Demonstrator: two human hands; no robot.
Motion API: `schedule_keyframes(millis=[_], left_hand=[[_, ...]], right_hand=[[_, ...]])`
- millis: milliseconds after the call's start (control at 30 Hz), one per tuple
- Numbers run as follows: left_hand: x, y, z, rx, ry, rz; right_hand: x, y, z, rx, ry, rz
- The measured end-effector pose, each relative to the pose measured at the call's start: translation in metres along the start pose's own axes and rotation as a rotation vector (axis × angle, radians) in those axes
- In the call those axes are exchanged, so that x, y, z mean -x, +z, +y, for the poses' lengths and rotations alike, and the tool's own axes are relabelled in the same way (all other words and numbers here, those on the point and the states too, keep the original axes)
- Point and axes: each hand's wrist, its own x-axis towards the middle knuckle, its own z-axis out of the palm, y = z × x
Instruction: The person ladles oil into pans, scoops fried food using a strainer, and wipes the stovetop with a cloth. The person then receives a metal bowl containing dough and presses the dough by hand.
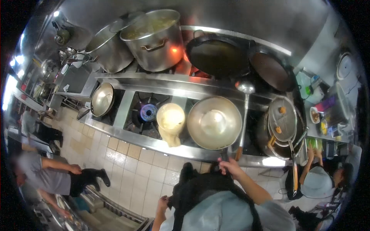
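A steel wok [214,122] sits on the front row of the stove, its dark handle pointing toward me. My right hand [231,168] is closed round that handle. Low in front of me, beside my black apron [196,188], is my left hand [163,204], its fingers curled; what they hold, if anything, is hidden. To the right of the wok a long-handled ladle [245,111] lies bowl-up across the stove. Left of the wok stands a pale container [171,118] with a cloth [169,139] draped at its front.
A lit burner [148,112] and a small pan [103,99] are to the left. Behind stand tall stockpots [154,48] and a large dark wok [216,57]. A strainer [283,119] rests over a pot at right. Co-workers [54,173] [318,181] stand on both sides.
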Motion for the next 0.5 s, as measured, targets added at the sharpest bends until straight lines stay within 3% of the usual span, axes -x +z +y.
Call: schedule_keyframes(millis=[100,167,267,400,500], left_hand=[[-0.023,-0.009,0.031,0.003,-0.062,0.08],[-0.043,-0.013,0.047,-0.289,0.103,0.044],[-0.07,-0.021,0.066,-0.416,0.099,0.032],[-0.078,-0.02,0.104,-0.353,0.096,-0.039],[-0.098,-0.021,0.114,-0.475,0.084,-0.072]], right_hand=[[0.001,0.019,-0.003,-0.017,-0.001,0.035],[-0.002,0.026,-0.01,-0.016,0.009,0.096],[-0.006,0.031,-0.019,0.002,-0.015,0.102],[-0.013,0.025,-0.014,0.159,-0.063,0.178],[-0.007,0.013,-0.01,0.277,-0.142,0.212]])
